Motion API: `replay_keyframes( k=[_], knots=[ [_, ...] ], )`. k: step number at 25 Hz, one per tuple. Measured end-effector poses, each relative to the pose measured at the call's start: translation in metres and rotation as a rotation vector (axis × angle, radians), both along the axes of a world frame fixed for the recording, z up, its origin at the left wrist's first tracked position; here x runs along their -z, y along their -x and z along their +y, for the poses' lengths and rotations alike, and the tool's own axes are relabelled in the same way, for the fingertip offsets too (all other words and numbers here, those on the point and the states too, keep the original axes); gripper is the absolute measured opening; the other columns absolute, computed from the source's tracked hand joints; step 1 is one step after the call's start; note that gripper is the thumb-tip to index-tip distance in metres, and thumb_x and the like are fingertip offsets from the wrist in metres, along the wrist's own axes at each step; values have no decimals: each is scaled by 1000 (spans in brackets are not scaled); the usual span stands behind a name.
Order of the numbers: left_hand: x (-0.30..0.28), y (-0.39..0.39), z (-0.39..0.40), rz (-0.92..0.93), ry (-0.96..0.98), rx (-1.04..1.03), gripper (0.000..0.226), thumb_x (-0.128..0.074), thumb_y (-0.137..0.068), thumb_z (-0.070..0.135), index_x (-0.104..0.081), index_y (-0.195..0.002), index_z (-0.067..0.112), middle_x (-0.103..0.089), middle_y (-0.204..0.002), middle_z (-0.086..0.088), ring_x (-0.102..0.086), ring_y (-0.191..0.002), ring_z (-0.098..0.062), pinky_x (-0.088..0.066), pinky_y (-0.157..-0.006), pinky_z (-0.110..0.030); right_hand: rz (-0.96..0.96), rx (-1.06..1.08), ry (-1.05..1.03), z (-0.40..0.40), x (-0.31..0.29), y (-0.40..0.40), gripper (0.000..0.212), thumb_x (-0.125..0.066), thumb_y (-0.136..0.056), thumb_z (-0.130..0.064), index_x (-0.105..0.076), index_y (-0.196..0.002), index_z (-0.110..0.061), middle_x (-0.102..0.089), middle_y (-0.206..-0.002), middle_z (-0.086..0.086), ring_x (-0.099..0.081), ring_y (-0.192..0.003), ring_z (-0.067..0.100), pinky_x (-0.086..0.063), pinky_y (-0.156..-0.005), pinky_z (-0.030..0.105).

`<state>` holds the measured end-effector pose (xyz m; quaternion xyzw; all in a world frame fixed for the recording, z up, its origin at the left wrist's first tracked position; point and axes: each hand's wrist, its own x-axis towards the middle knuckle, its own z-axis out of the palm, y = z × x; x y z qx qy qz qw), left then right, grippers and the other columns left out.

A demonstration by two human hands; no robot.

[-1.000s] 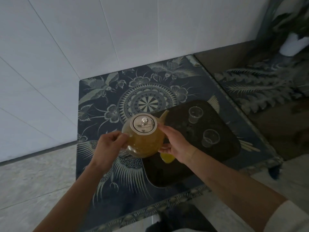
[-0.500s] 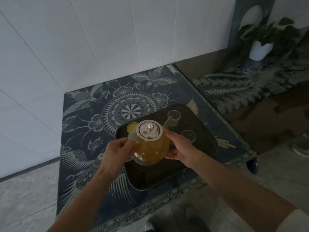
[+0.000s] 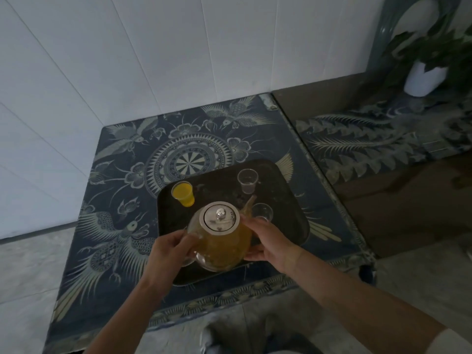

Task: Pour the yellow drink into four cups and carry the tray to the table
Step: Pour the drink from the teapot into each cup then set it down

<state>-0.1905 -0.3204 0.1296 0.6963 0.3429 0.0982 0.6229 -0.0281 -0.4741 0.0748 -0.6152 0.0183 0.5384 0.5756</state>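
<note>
A glass teapot [image 3: 222,245] with a metal lid holds the yellow drink and hangs over the near part of the dark tray [image 3: 288,200]. My left hand [image 3: 169,247] grips its handle on the left. My right hand [image 3: 269,240] presses against its right side. The spout points up and right, close to an empty clear cup [image 3: 263,212]. A second empty cup [image 3: 247,180] stands farther back. A cup full of yellow drink [image 3: 182,193] stands at the tray's back left. Anything under the teapot is hidden.
The tray lies on a low table [image 3: 122,200] covered in dark blue bird-and-flower cloth, set against a white panelled wall. To the right runs a lower patterned surface [image 3: 370,146] with a potted plant in a white pot [image 3: 424,77]. Pale floor lies on the left.
The teapot has moved from the tray's left edge to over its near middle, its spout now close to the nearer empty cup. A filled cup shows at the back left.
</note>
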Motion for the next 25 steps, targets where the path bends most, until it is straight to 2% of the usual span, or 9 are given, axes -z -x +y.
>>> replay_keyframes(
  k=[3,6,10,14,19,25],
  knots=[
    [7,-2,-18,30,5,-74,35,-65,-86,26,-57,-56,11,-47,-56,-8,-45,-58,-22,-43,-66,-38,38,-41,4,-9,11,-7,57,-64,-88,-60,-57,-134,-27,-60,-134,8,-64,-115,35,-56,-97,51],
    [12,-6,-30,77,2,-124,35,-64,-91,16,-56,-58,9,-46,-53,-5,-43,-57,-20,-42,-66,-37,93,-71,10,-14,20,-11,55,-62,-90,-60,-56,-135,-28,-60,-134,9,-63,-115,35,-55,-98,53],
    [13,-7,-37,123,-6,-122,35,-66,-81,30,-59,-63,1,-46,-56,-8,-41,-60,-22,-40,-65,-37,149,-84,10,-14,30,-14,53,-61,-90,-60,-57,-132,-29,-60,-133,10,-62,-114,36,-54,-97,53],
    [17,-12,-36,203,-29,-132,33,-66,-89,23,-59,-59,11,-48,-54,-3,-43,-58,-20,-40,-62,-37,217,-93,13,-14,41,-14,61,-61,-88,-61,-54,-136,-25,-60,-135,14,-62,-115,38,-54,-96,53],
    [18,-17,-38,266,-81,-123,35,-63,-91,18,-55,-58,12,-45,-54,0,-42,-53,-9,-37,-56,-24,267,-101,17,-13,50,-15,65,-63,-87,-62,-52,-139,-24,-59,-137,14,-61,-115,39,-56,-89,49],
    [19,-19,-32,286,-62,-95,34,-64,-91,25,-57,-60,13,-45,-58,-3,-43,-58,-17,-39,-62,-34,278,-113,10,-12,53,-17,64,-62,-87,-62,-54,-138,-24,-61,-135,13,-63,-114,38,-57,-85,47]
  ],
)
